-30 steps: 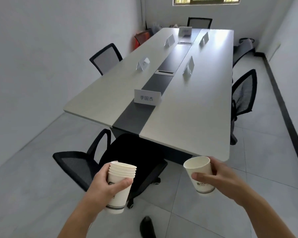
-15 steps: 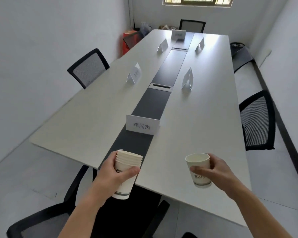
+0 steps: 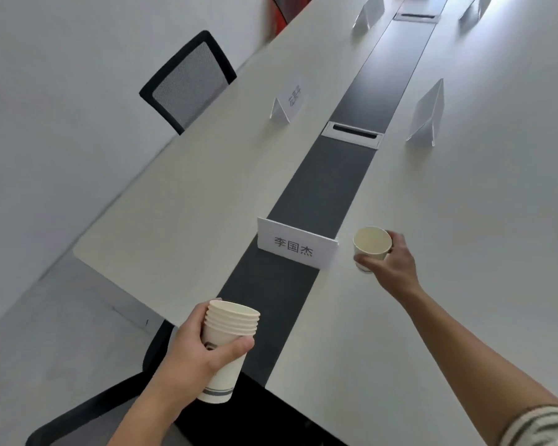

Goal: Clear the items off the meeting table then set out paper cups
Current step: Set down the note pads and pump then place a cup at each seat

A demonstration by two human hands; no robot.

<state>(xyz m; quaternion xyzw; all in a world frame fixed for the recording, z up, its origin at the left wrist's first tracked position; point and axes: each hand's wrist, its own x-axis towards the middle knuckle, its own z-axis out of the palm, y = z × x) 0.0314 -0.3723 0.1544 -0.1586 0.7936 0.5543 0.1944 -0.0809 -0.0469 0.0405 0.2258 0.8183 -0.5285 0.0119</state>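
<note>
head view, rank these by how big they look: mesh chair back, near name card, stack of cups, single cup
1. mesh chair back
2. stack of cups (nearest the camera, so it looks inflated)
3. near name card
4. single cup

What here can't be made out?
Head view:
Base of single cream paper cup: hidden by right hand; contact with white meeting table unclear.
Logo on stack of cream paper cups: largely covered by left hand.
Writing on far white folded name card: blurred.

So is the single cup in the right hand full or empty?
Empty. The cup, held by the right hand, opens toward the camera, and its pale inside shows nothing in it.
</note>
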